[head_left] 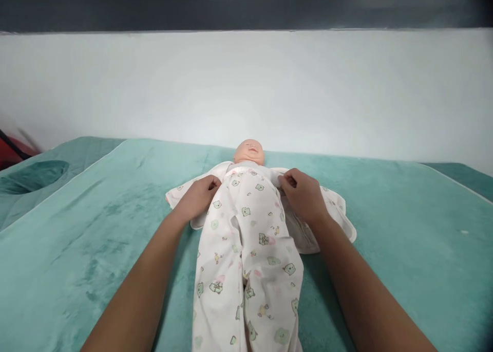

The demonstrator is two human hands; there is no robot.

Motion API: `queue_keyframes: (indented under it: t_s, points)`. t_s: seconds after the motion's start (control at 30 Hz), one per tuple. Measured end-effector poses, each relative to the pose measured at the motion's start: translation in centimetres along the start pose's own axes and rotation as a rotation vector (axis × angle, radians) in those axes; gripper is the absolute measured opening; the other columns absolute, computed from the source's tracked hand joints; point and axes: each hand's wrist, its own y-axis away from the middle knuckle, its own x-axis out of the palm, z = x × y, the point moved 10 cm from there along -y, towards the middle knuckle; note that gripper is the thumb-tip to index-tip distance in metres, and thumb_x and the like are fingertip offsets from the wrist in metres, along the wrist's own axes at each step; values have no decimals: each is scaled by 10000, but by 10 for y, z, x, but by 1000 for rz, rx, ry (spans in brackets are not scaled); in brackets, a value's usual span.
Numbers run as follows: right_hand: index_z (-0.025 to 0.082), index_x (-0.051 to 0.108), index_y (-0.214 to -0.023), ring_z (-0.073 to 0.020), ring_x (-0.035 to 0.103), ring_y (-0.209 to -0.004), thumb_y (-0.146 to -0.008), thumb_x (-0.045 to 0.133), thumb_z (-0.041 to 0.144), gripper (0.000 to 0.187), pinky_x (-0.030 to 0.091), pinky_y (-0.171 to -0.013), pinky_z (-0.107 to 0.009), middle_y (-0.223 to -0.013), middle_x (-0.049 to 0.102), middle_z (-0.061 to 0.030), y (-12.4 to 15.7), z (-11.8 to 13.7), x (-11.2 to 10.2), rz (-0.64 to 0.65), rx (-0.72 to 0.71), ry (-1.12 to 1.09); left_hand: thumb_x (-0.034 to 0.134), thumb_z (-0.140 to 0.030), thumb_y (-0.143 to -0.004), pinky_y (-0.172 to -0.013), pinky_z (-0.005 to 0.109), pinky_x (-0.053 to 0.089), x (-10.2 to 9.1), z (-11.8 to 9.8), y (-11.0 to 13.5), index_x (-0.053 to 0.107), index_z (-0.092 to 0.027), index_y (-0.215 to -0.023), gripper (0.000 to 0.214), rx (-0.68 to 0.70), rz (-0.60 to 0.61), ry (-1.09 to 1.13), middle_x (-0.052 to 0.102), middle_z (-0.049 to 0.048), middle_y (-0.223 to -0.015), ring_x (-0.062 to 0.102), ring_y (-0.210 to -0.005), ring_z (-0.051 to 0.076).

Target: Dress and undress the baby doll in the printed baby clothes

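A baby doll (249, 152) lies on its back, head toward the wall. Printed baby trousers (246, 239), white with green bears, cover its legs and reach high up its white torso. At the trousers' left side, my left hand (198, 195) is closed, its fingertips pinching the upper edge. My right hand (304, 193) is closed in a pinch at the opposite side of the waist, by the doll's white arm; its fingertips are partly hidden. A matching baby shirt (337, 213) is spread open under the doll, showing on both sides beneath my hands.
A teal plush cover (115, 228) lies under everything. Behind the doll's head rises a white wall (246, 85) with a dark band above it. A rumpled hollow (34, 176) and a red object (13, 149) are at the far left.
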Motion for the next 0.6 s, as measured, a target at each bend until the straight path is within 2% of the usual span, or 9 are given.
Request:
queue_keyframes:
  t_s: [0.07, 0.13, 0.23, 0.33, 0.43, 0.6]
  points:
    - [218, 497, -666, -152, 460, -620, -865, 499, 404, 272, 317, -591, -287, -642, 572, 8, 0, -10, 2, 97, 75, -28, 516, -314, -779, -651, 277, 427, 8, -1, 6, 640, -197, -806, 172, 18, 156, 21, 700, 18, -849, 596, -791, 205]
    - [211, 472, -603, -146, 434, -590, -856, 497, 417, 327, 306, -573, -289, -590, 545, 9, 2, -13, 13, 252, 95, -30, 555, -272, -724, -670, 276, 448, 17, -6, 12, 687, -179, -819, 187, 59, 304, 38, 719, 26, -877, 610, -814, 219]
    - [206, 468, -587, -136, 398, -575, -838, 498, 407, 323, 287, -554, -287, -587, 517, 15, 8, -10, 24, 418, 72, -68, 562, -237, -703, -707, 281, 471, 25, -11, 19, 726, -152, -861, 243, 70, 424, 79, 733, 35, -898, 625, -857, 238]
    - [202, 520, -640, -127, 390, -588, -825, 519, 424, 289, 285, -554, -276, -637, 518, 24, 13, -8, 28, 489, 88, -207, 582, -217, -705, -806, 305, 489, 29, -12, 22, 737, -155, -913, 266, 60, 476, 177, 737, 36, -899, 631, -937, 244]
    - [194, 525, -653, -117, 378, -602, -838, 529, 450, 316, 285, -560, -265, -660, 500, 30, 15, -9, 25, 476, 97, -334, 620, -219, -705, -869, 335, 492, 32, -12, 23, 738, -159, -933, 264, 73, 495, 304, 741, 36, -886, 642, -936, 233]
    - [189, 543, -671, -110, 380, -584, -829, 572, 502, 352, 306, -547, -256, -647, 496, 26, 16, -12, 29, 481, 136, -522, 635, -254, -723, -885, 361, 500, 28, -12, 22, 738, -139, -940, 266, 93, 447, 382, 745, 64, -948, 654, -905, 230]
